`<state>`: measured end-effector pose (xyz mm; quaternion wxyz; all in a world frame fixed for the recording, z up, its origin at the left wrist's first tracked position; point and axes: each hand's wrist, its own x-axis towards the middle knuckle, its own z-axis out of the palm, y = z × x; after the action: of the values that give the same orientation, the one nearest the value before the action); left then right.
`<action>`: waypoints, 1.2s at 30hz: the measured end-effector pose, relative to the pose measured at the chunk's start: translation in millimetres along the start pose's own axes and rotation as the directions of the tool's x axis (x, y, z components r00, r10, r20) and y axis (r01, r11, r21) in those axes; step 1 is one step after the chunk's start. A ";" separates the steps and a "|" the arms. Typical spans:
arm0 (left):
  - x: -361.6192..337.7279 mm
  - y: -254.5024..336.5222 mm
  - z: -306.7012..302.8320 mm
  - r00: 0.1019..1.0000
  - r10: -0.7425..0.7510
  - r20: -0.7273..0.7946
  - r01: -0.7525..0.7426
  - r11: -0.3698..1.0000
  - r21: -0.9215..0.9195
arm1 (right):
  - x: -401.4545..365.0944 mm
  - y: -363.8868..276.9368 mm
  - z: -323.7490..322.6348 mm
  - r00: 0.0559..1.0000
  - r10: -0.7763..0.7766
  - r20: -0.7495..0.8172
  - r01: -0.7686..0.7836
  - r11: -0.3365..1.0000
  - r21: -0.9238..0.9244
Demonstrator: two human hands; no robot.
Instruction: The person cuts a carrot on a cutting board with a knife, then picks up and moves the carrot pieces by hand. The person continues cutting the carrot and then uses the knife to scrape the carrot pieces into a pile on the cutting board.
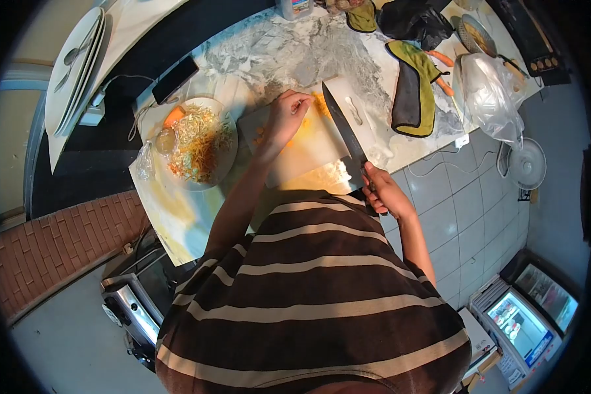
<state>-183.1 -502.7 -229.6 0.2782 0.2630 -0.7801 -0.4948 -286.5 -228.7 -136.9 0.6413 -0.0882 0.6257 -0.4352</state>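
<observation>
My right hand (pixel 382 190) grips the handle of a large kitchen knife (pixel 343 125), whose dark blade slants up and left across the right side of the cutting board (pixel 308 154). Over the board, my left hand (pixel 289 117) is closed, fingers curled together; whatever they may hold is hidden. Small chopped orange pieces (pixel 320 105) lie between my left fingers and the blade, with more bits under my left wrist. Left of the board stands a white plate (pixel 227 157) with shredded vegetables (pixel 200 141) in pale, orange and green strands, plus a larger orange chunk (pixel 175 117).
A green and black cloth (pixel 414 92), carrots (pixel 444 85), a clear plastic bag (pixel 489 95) and a pan (pixel 477 36) are on the right. A phone (pixel 175 80) with a cable lies behind the plate. The marble-patterned table's front edge is near my body.
</observation>
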 end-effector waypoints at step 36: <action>3.0 -0.2 -12.0 0.977 0.206 0.052 -0.213 0.955 0.209 | 5.6 6.5 1.4 0.999 0.033 -0.042 -0.035 0.999 -0.042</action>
<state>-176.9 -512.4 -225.0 0.2878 0.2000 -0.8561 -0.3798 -283.2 -229.1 -145.0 0.6335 -0.0821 0.6494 -0.4126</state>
